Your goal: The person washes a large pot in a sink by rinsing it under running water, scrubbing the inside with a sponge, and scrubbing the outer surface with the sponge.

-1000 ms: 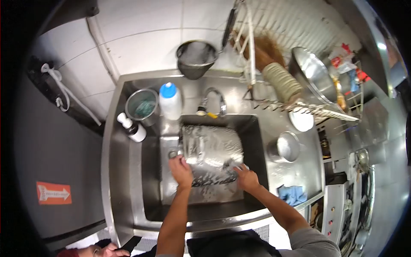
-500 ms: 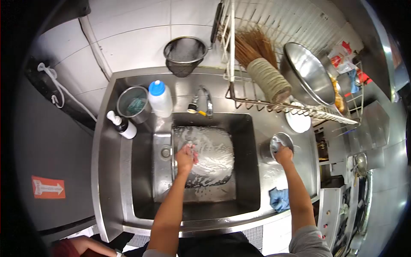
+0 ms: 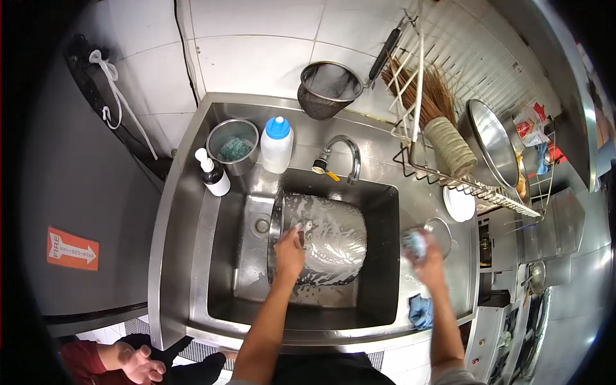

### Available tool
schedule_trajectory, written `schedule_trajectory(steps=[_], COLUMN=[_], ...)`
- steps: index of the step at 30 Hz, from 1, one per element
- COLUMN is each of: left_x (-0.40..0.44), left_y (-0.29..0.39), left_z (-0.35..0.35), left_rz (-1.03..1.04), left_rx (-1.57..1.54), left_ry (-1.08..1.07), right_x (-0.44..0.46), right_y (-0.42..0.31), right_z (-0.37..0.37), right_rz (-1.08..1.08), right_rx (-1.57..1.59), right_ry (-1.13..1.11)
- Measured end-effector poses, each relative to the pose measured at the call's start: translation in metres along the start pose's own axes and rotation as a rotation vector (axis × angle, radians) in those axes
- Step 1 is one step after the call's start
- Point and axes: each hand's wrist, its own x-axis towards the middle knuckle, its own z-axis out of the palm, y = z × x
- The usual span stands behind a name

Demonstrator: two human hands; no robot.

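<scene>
A large metal pot (image 3: 337,240) lies on its side in the sink (image 3: 253,282), streaked with suds. My left hand (image 3: 289,258) is closed on the pot's near-left part, its fingers around what looks like a small metal handle. Over the right counter, my right hand (image 3: 431,262) is smeared by motion. It grips a pale, bluish sponge (image 3: 415,244), foamy in look. Just behind that hand stands a small metal bowl (image 3: 440,232), partly hidden by it.
Behind the sink are a faucet (image 3: 346,151), a blue-capped bottle (image 3: 276,146), a pump bottle (image 3: 213,174) and a metal container (image 3: 233,146) with a green scrubber. A wire rack (image 3: 475,183) overhangs the right. Blue cloth (image 3: 420,312) lies front right. Another person's hand (image 3: 142,367) shows lower left.
My right hand has come out of the small bowl with the sponge and moved left toward the sink. My left hand stays on the pot. The view has shifted.
</scene>
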Motion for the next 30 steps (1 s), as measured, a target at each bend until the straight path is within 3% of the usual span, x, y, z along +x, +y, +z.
schedule_trajectory(steps=[1,2,3,4,6,8,10,12,14,19,21,27,29,30], left_x=[-0.007,-0.012,-0.010,-0.008,0.002,0.006,0.004,0.001,-0.005,-0.031,-0.042,-0.055,-0.052,-0.052], left_y=[0.014,0.025,0.034,0.010,-0.053,-0.040,-0.036,-0.049,-0.057,-0.062,-0.067,-0.067,-0.064,-0.061], left_z=[-0.014,-0.026,-0.032,-0.021,0.008,-0.001,-0.006,-0.002,0.000,-0.006,-0.008,-0.021,-0.017,-0.015], left_rz=[0.113,0.230,0.194,0.193,-0.363,-0.371,-0.253,-0.254,-0.187,-0.209,-0.192,-0.175,-0.163,-0.172], left_rx=[0.175,0.352,0.422,0.426,0.276,0.252,0.300,0.333,0.313,0.237,0.249,0.171,0.161,0.169], left_ry=[0.190,0.376,0.445,0.440,0.147,0.060,0.074,0.068,0.080,-0.001,-0.003,-0.008,0.014,0.010], right_x=[-0.003,-0.002,-0.005,-0.009,-0.010,0.000,0.022,0.068,0.061,0.028,0.039,0.068,0.086,0.104], right_y=[-0.028,-0.052,-0.066,-0.084,-0.121,-0.139,-0.138,-0.113,-0.091,-0.095,-0.085,-0.103,-0.064,-0.050], right_z=[0.020,0.041,0.069,0.095,0.144,0.185,0.217,0.256,0.274,0.217,0.215,0.261,0.288,0.296], right_rz=[0.059,-0.065,-0.083,-0.024,-0.023,-0.089,-0.184,-0.005,-0.028,-0.218,-0.246,-0.454,-0.609,-0.248], right_rx=[0.171,0.206,0.278,0.324,0.349,0.314,0.051,0.158,0.154,0.265,0.267,0.524,0.538,0.146], right_ry=[-0.051,-0.050,-0.056,-0.056,-0.010,0.025,-0.078,-0.057,-0.155,-0.145,-0.336,-0.313,-0.113,-0.357])
